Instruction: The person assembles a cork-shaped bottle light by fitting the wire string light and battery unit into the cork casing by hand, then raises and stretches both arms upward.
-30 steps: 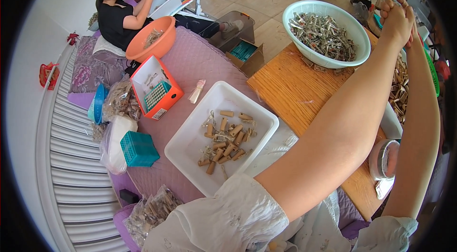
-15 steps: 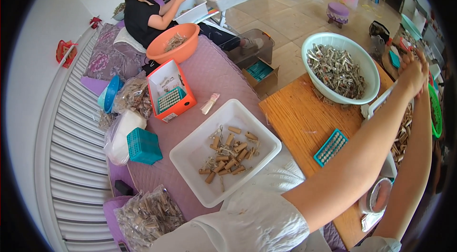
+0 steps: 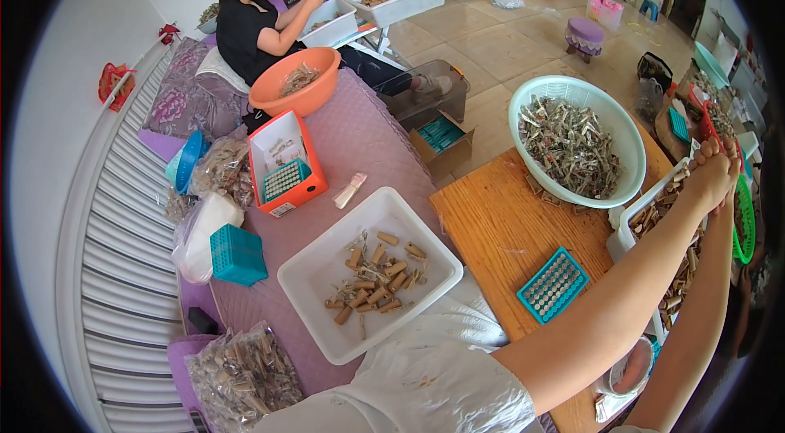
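Note:
Both my arms reach to the far right, over a white tray full of brown cardboard-like tubes. My left hand and my right hand are close together there, with curled fingers. A small pale bit shows at the fingertips, too small to name. Left of the hands, a pale green basin holds a heap of small clear-wrapped pieces. On the wooden table, a teal rack is filled with rows of small silvery round pieces. By my lap stands a white bin with brown tubes and thin strings.
On the purple bed cover stand an orange-red box, an orange basin, teal racks and bags of tubes. A seated person works beside white bins. A green basket sits beyond my right arm.
The view has shifted slightly, showing more of the teal rack and right-hand tray. My hands appear lower in the picture, nearer the tray, still together.

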A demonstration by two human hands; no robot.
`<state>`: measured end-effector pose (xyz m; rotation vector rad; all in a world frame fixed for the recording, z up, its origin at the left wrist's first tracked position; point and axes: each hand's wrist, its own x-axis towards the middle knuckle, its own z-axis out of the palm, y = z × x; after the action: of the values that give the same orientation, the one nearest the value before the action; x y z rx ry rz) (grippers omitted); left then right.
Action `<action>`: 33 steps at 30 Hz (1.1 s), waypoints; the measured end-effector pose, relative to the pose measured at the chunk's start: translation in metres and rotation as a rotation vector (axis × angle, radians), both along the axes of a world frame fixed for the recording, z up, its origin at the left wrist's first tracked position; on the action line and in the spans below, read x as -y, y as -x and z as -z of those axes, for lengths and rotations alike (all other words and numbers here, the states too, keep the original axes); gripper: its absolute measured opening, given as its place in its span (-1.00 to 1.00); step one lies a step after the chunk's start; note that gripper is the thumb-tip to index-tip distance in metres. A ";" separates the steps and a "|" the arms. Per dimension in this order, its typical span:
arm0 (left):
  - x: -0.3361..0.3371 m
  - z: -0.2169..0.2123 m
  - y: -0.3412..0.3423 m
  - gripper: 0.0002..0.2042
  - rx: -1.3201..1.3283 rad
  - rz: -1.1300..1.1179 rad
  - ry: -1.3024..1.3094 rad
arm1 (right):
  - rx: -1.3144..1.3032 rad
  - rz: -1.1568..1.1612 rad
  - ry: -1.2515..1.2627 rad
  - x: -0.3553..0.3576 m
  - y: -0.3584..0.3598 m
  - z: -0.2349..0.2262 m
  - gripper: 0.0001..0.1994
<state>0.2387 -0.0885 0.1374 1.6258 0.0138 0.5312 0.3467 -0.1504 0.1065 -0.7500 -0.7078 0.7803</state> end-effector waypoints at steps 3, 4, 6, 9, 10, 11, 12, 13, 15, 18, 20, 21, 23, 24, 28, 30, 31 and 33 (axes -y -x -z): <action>0.018 -0.011 0.002 -0.67 0.035 0.053 -0.032 | 0.023 0.175 -0.025 0.027 -0.007 0.005 -0.75; 0.022 -0.015 0.002 -0.68 0.052 0.065 -0.044 | 0.040 0.202 -0.034 0.034 -0.009 0.005 -0.74; 0.021 -0.013 0.009 -0.68 0.055 0.076 -0.070 | -0.017 0.372 0.003 0.021 0.024 -0.006 -0.77; 0.022 -0.013 0.021 -0.70 0.091 0.093 -0.103 | -0.092 0.549 0.064 0.042 0.019 0.000 -0.76; 0.031 -0.017 0.024 -0.70 0.106 0.106 -0.120 | -0.021 0.216 0.085 0.093 -0.031 0.021 -0.70; 0.031 -0.012 0.025 -0.70 0.106 0.102 -0.131 | -0.018 0.333 0.052 0.105 -0.031 0.029 -0.65; 0.032 -0.007 0.026 -0.70 0.107 0.099 -0.143 | -0.013 0.450 0.019 0.119 -0.029 0.037 -0.58; 0.032 -0.002 0.030 -0.71 0.105 0.100 -0.153 | -0.057 0.582 0.066 0.129 -0.019 0.039 -0.57; 0.043 -0.005 0.032 -0.71 0.130 0.114 -0.168 | -0.082 0.742 0.080 0.174 -0.012 0.036 -0.60; 0.063 0.005 0.046 -0.71 0.146 0.138 -0.193 | 0.016 0.562 0.116 0.243 0.014 0.041 -0.71; 0.080 0.014 0.055 -0.72 0.152 0.158 -0.208 | -0.020 0.672 0.119 0.256 0.054 0.032 -0.75; 0.091 0.023 0.059 -0.72 0.164 0.163 -0.218 | 0.004 0.634 0.123 0.274 0.062 0.039 -0.74; 0.123 0.032 0.068 -0.72 0.177 0.196 -0.224 | -0.008 0.681 0.146 0.313 0.096 0.042 -0.74; 0.140 0.045 0.073 -0.72 0.173 0.201 -0.237 | -0.049 0.743 0.152 0.319 0.116 0.048 -0.74; 0.212 0.068 0.112 -0.71 0.185 0.286 -0.256 | 0.249 0.471 0.079 0.370 0.197 0.072 -0.67; 0.259 0.083 0.147 -0.71 0.175 0.360 -0.262 | 0.236 0.579 0.076 0.393 0.240 0.093 -0.66; 0.281 0.096 0.166 -0.70 0.154 0.390 -0.273 | 0.224 0.647 0.055 0.369 0.257 0.101 -0.65; 0.368 0.130 0.204 -0.77 0.323 0.766 0.122 | 0.283 0.830 0.091 0.346 0.297 0.078 -0.62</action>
<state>0.0351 -0.4566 0.0070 1.2808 -0.7709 0.1806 0.0498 -0.4967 0.0288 -1.1416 -0.5375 -0.0538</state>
